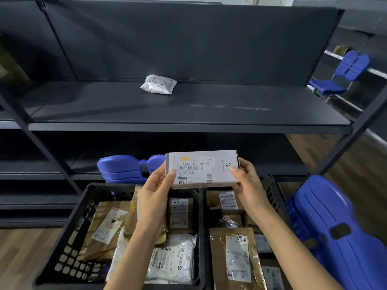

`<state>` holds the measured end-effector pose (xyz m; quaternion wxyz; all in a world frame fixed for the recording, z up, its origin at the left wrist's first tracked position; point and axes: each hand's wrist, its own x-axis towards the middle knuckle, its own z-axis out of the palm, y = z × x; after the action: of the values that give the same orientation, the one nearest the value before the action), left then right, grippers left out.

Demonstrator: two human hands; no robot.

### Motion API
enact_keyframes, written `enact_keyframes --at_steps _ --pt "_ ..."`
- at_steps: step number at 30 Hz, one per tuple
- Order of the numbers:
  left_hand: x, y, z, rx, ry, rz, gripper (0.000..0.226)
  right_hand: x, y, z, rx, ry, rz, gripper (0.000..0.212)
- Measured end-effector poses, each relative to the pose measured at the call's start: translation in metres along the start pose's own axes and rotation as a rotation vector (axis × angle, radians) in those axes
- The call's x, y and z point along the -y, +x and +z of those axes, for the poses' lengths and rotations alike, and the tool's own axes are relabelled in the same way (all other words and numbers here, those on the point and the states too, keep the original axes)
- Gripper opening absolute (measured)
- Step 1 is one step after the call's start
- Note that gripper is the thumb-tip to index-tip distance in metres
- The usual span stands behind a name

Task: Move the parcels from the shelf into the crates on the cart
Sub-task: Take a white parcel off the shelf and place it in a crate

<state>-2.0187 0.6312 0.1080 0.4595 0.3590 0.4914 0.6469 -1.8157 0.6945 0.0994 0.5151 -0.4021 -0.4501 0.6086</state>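
Observation:
A white boxed parcel (201, 168) with a barcode label hangs above the crates, label side up. My left hand (156, 191) grips its left end and my right hand (247, 183) grips its right end, thumbs on top. Under it stand two black crates, the left crate (69, 237) and the right crate (272, 195), both holding several brown and white parcels. One white bagged parcel (158, 84) lies alone on the dark shelf (188, 126), toward the back.
Blue plastic chairs stand around: one (127, 168) behind the crates under the shelf, one (339, 231) at the right, one (343, 74) far right. Shelf uprights (345, 141) slant on both sides. Wooden floor (345, 164) lies below.

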Motion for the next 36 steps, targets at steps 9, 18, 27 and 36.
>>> enact_keyframes --at_steps 9,18,27,36 --pt "0.018 0.005 0.015 -0.011 -0.014 -0.062 0.040 -0.006 -0.001 -0.012 -0.174 -0.227 -0.050 0.035" --pt "0.050 0.010 0.031 0.039 0.115 -0.083 0.031 -0.021 -0.018 -0.025 -0.388 -0.387 -0.100 0.024" --pt "0.092 0.005 0.069 -0.134 0.439 -0.041 0.022 -0.046 -0.024 -0.068 -0.448 -0.557 -0.038 0.039" --pt "0.155 -0.005 0.108 -0.116 0.687 -0.024 0.044 -0.084 -0.013 -0.128 -0.312 -0.722 0.014 0.048"
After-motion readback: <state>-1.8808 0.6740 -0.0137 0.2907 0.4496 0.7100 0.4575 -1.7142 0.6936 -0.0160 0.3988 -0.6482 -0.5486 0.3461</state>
